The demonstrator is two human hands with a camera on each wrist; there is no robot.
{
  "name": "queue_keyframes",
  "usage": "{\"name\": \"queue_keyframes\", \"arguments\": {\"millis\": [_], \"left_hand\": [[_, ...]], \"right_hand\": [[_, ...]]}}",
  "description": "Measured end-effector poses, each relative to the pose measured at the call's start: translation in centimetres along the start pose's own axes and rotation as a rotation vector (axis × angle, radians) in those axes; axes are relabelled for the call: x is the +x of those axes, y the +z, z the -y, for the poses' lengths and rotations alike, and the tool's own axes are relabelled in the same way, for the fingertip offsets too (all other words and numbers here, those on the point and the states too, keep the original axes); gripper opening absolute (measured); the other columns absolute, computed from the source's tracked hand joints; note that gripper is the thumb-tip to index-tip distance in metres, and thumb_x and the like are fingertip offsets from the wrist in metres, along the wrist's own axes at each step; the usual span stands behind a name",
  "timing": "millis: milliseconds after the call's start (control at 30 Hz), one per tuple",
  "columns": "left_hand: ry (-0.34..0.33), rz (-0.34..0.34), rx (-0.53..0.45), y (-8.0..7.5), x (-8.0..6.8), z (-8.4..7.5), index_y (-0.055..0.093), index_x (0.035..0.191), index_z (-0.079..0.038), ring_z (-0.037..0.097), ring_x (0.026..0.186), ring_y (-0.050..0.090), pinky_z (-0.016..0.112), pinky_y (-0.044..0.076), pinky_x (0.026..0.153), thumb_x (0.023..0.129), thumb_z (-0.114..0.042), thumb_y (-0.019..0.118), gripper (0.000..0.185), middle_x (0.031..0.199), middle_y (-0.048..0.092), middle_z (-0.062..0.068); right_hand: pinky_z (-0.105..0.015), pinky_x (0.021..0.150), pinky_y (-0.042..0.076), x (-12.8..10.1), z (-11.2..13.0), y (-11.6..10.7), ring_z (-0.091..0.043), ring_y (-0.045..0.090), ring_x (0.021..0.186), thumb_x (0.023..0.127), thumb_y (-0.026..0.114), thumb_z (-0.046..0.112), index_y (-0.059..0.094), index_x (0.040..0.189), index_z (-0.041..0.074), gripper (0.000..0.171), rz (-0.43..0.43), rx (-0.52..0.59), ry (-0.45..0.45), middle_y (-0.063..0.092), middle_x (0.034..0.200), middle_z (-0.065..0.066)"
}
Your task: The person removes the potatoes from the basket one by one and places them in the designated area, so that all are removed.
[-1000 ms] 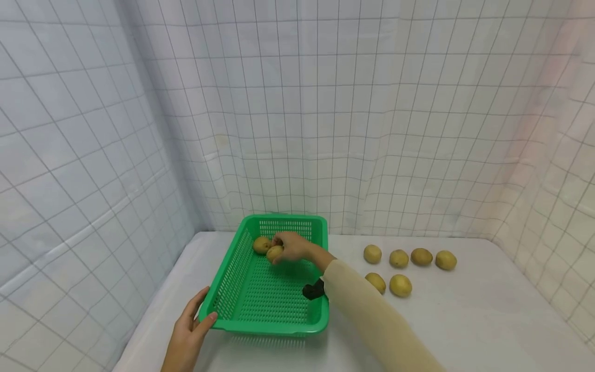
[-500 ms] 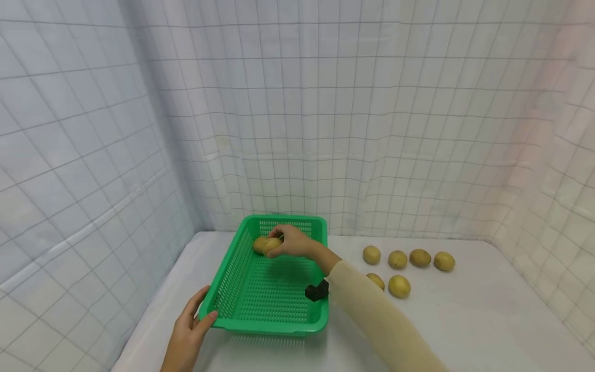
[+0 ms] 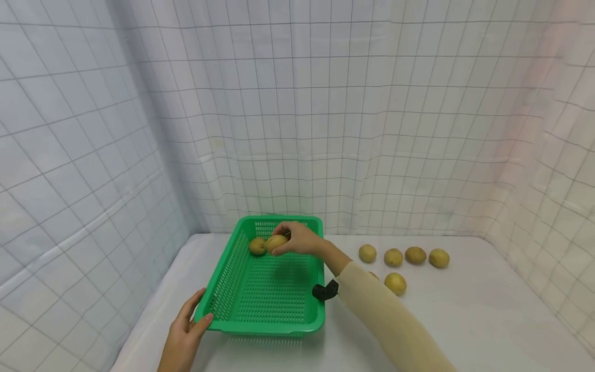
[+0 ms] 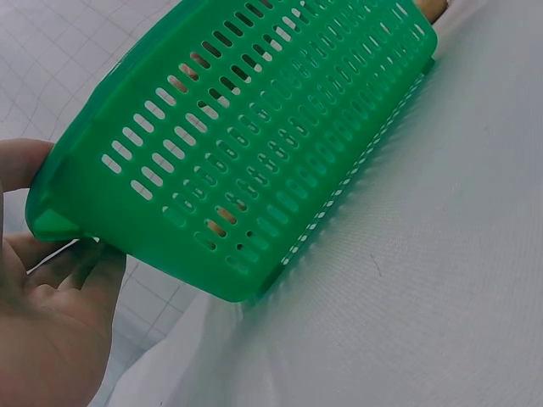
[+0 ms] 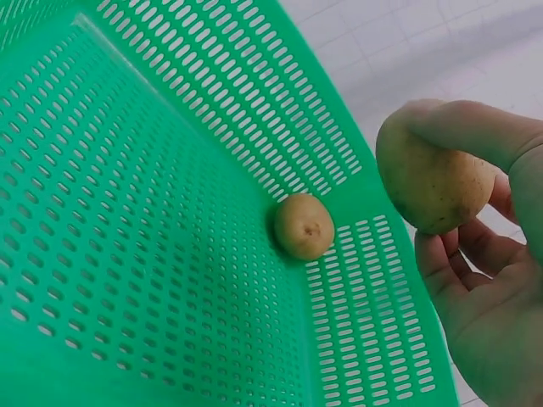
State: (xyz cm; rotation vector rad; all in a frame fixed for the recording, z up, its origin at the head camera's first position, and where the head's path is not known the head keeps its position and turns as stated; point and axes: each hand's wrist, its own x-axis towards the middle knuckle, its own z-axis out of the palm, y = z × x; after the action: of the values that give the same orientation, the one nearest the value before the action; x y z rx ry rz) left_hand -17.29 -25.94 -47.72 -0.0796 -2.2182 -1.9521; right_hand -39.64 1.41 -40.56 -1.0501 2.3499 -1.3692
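Note:
A green slotted plastic basket (image 3: 279, 327) stands on the table. My left hand (image 3: 182, 330) grips its near left corner, thumb over the rim and fingers below, as the left wrist view also shows. Over the far part of the basket my right hand (image 3: 302, 239) holds a potato (image 3: 276, 244) between thumb and fingers. In the right wrist view this potato (image 5: 428, 170) is apart from the basket floor. A second potato (image 5: 304, 227) lies in the basket's far left corner, against the walls.
Several potatoes lie on the white table to the right, among them one (image 3: 367, 253) at the back and one (image 3: 395, 283) nearer me; my right sleeve partly covers another. A black wrist device (image 3: 325, 290) hangs over the basket's right rim. Gridded white curtains (image 3: 297, 129) enclose the table.
My right hand has lifted the potato up from the basket floor and away from the one in the corner. My left hand keeps its hold on the basket, and the head view has shifted slightly.

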Motion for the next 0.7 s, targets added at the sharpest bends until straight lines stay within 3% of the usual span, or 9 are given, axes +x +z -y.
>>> {"name": "queue_keyframes", "arguments": {"millis": [67,167,300,467,700], "left_hand": [[-0.002,0.002,0.002,0.0,0.0,0.0,0.016,0.161,0.007,0.043,0.143,0.026,0.014,0.048,0.095,0.108,-0.015,0.058,0.071,0.166,0.009,0.028],[-0.003,-0.007,0.000,-0.1,0.0,0.1,0.017,0.161,0.006,0.022,0.139,0.040,0.015,0.049,0.094,0.108,-0.015,0.058,0.071,0.166,0.010,0.028],[0.007,-0.011,-0.005,0.0,0.1,0.2,0.017,0.160,0.008,-0.001,0.127,0.046,0.016,0.050,0.093,0.108,-0.013,0.059,0.070,0.165,0.011,0.030],[0.024,-0.003,-0.045,0.3,0.3,0.4,0.014,0.159,0.011,-0.013,0.118,0.047,0.016,0.050,0.093,0.107,-0.009,0.058,0.070,0.163,0.010,0.033],[0.049,0.009,-0.098,0.2,0.3,0.7,0.012,0.158,0.013,-0.011,0.117,0.051,0.016,0.051,0.092,0.107,-0.004,0.056,0.069,0.160,0.010,0.033]], "right_hand": [[-0.031,0.079,0.057,-0.3,0.0,-0.1,-0.018,0.064,0.096,0.086,0.088,0.019,0.067,0.120,0.010,0.041,-0.003,0.011,0.005,0.064,0.112,0.000],[-0.030,0.079,0.057,-0.6,0.0,-0.1,-0.017,0.064,0.096,0.086,0.087,0.017,0.066,0.120,0.010,0.040,-0.003,0.011,-0.001,0.064,0.111,0.000],[-0.030,0.079,0.057,-0.9,0.0,-0.3,-0.016,0.064,0.095,0.086,0.088,0.016,0.066,0.119,0.010,0.040,0.004,0.005,-0.027,0.065,0.111,0.000],[-0.031,0.080,0.057,-1.6,-0.1,-0.4,-0.017,0.064,0.095,0.086,0.088,0.015,0.066,0.118,0.011,0.039,0.014,0.009,-0.054,0.065,0.111,0.000],[-0.031,0.082,0.057,-3.0,-0.3,-0.7,-0.017,0.063,0.096,0.086,0.087,0.017,0.066,0.119,0.013,0.039,0.029,0.032,-0.072,0.064,0.112,0.000]]}}
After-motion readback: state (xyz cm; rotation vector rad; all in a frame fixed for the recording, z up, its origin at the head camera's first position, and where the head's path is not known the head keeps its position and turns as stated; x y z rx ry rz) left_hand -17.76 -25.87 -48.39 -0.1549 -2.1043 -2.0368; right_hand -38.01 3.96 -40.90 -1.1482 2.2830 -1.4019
